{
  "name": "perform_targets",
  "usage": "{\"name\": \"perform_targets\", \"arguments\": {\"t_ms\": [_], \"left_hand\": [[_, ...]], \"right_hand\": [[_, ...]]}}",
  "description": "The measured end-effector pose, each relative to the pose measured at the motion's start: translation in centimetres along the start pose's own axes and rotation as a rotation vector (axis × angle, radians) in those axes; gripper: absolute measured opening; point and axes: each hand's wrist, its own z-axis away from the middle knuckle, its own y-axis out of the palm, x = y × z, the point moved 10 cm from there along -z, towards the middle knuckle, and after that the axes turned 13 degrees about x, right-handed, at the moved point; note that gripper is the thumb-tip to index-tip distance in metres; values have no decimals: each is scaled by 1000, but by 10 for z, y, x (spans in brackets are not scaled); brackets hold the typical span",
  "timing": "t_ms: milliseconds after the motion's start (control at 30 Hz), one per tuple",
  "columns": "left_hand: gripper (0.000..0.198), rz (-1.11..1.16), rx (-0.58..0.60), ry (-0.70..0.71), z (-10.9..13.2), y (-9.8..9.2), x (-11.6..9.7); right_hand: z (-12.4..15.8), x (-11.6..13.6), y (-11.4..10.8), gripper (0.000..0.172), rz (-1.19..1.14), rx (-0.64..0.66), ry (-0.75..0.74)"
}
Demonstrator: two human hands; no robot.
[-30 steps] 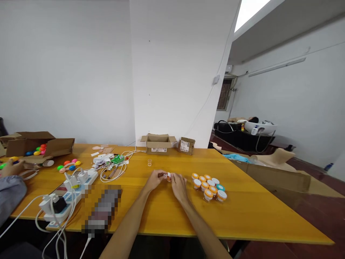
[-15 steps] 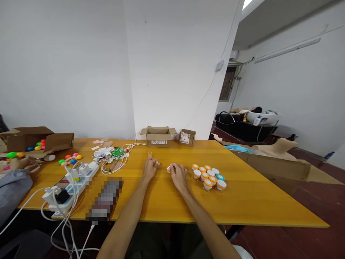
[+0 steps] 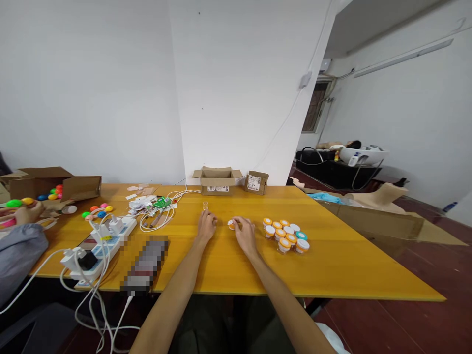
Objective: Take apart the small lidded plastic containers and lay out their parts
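Note:
My right hand (image 3: 245, 232) is closed, thumb and fingers pinching a small orange-and-white lid (image 3: 231, 224) at the table's middle. Whether a jar sits under that lid is hard to see. To its left, my left hand (image 3: 207, 226) rests low over the table with its fingers curled together; anything inside them is hidden. Just beyond its fingertips stands a small clear container (image 3: 205, 203). Right of my right hand, several clear jars (image 3: 283, 244) with orange, white and teal lids stand in a tight cluster.
Two cardboard boxes (image 3: 217, 189) stand against the wall. Left on the table (image 3: 332, 275) are a phone (image 3: 145, 265), a power strip (image 3: 98, 253), white cables and small packets (image 3: 142, 204). At the far left, another person's hand (image 3: 29, 212) holds colored balls near an open carton.
The view has tilted slightly down. A small white item by my left fingers is now out of sight. My right hand keeps its pinch on the lid; the jar cluster stays put.

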Motion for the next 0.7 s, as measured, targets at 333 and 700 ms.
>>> {"name": "perform_targets", "arguments": {"t_ms": [333, 700], "left_hand": [[11, 130, -6, 7, 3, -12, -18], [41, 848, 370, 27, 2, 35, -48]], "right_hand": [[0, -1, -2, 27, -80, -25, 8], [1, -3, -8, 25, -202, -95, -48]]}}
